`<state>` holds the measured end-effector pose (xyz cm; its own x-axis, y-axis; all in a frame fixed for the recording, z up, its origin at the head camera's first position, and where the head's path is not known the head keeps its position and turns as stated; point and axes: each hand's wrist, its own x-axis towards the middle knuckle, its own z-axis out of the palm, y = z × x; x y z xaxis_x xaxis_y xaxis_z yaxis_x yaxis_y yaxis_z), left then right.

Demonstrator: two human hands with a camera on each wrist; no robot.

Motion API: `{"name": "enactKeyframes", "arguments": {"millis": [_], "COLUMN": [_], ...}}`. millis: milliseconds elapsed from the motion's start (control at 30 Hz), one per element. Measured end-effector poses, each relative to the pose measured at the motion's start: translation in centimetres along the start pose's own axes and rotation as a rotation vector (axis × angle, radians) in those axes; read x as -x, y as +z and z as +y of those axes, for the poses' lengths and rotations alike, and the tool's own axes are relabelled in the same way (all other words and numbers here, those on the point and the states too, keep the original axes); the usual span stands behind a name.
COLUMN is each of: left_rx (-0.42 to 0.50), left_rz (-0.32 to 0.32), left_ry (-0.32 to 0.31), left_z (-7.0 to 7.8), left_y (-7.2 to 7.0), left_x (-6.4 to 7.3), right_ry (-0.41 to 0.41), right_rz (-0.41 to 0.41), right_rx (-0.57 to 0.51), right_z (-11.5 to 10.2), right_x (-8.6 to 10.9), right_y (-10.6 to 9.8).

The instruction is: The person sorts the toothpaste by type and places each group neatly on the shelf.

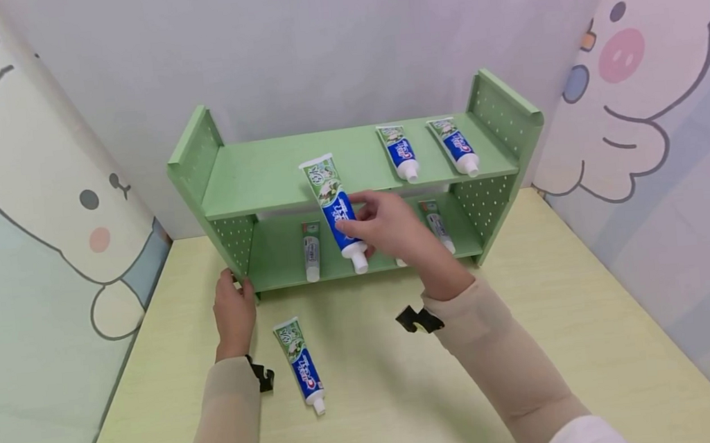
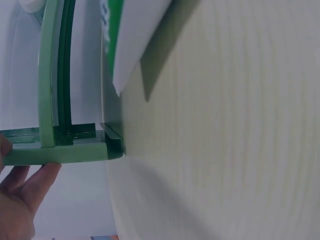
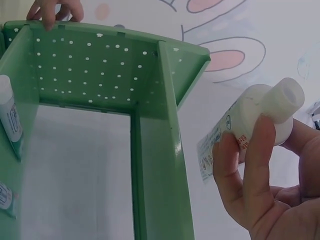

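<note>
My right hand (image 1: 393, 227) pinches a blue, green and white toothpaste tube (image 1: 331, 197) between thumb and fingers. The tube is held in front of the green two-tier shelf (image 1: 257, 177), white cap down toward me and flat end up. Seen from the right wrist, the cap (image 3: 285, 100) points toward the camera, beside the shelf's upper board. At the lower left, my left hand (image 1: 235, 316) grips the shelf's side panel, with fingers (image 2: 42, 180) against its edge in the left wrist view. Another toothpaste tube (image 1: 300, 365) lies on the table, right of the left forearm.
Two matching tubes, one (image 1: 398, 153) beside the other (image 1: 453, 147), lie on the upper tier's right half. Below, a grey-and-green tube (image 1: 311, 251) lies left and a similar tube (image 1: 437, 227) right; another is mostly hidden behind my right hand. Cartoon-printed walls surround the pale table (image 1: 590, 342).
</note>
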<state>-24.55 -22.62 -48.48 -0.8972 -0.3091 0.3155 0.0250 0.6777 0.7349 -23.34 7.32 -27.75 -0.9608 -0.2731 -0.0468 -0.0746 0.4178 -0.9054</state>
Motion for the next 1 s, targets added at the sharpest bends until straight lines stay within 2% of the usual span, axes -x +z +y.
{"name": "enactKeyframes", "arguments": {"millis": [500,1000], "left_rx": [-0.002,0.01], "left_rz": [0.004,0.0], "left_ry": [-0.004,0.007], "left_z": [0.3,-0.2], "left_y": [-0.1,0.0], "left_x": [0.0,0.0], "right_ry": [0.054,0.06], "right_rz": [0.07,0.146], "right_rx": [0.055,0.062], "right_z": [-1.3,-1.8], "right_x": [-2.6,-4.9], "right_y": [-0.9,-1.6]}}
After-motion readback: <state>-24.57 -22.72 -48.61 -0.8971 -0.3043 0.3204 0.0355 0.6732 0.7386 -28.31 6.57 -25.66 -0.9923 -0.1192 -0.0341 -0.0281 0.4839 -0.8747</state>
